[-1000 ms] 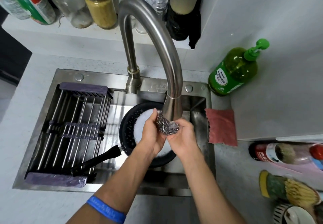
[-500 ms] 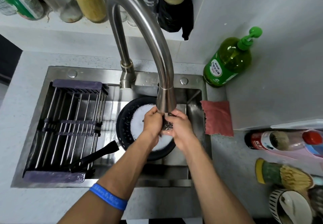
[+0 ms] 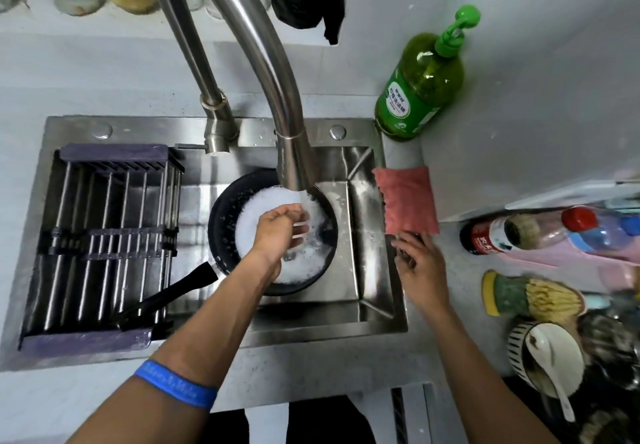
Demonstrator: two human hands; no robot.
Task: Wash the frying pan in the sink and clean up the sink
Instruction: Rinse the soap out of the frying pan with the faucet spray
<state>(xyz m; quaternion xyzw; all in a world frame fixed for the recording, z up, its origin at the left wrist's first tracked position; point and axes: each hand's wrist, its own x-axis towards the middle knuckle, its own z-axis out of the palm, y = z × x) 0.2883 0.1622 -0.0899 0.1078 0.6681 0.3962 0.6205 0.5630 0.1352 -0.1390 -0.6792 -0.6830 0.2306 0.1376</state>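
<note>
A black frying pan (image 3: 221, 225) full of white foam sits in the steel sink (image 3: 367, 281), its handle (image 3: 173, 293) pointing toward the lower left. Water runs from the faucet (image 3: 277, 80) into the pan. My left hand (image 3: 280, 232) hovers over the foam with its fingers loosely curled in the stream, holding nothing. My right hand (image 3: 422, 267) lies at the sink's right rim with fingers spread. A dark steel scourer (image 3: 402, 259) shows partly beneath its thumb side.
A metal drying rack (image 3: 104, 236) spans the sink's left half, over the end of the pan handle. A pink cloth (image 3: 407, 201) lies on the right rim, a green soap bottle (image 3: 419, 87) behind it. Bottles, a sponge (image 3: 509, 294) and a striped bowl with a spoon (image 3: 547, 357) crowd the right counter.
Both hands were together under the spout on the scourer. My right hand has carried it to the sink's right rim, while my left hand stays in the stream.
</note>
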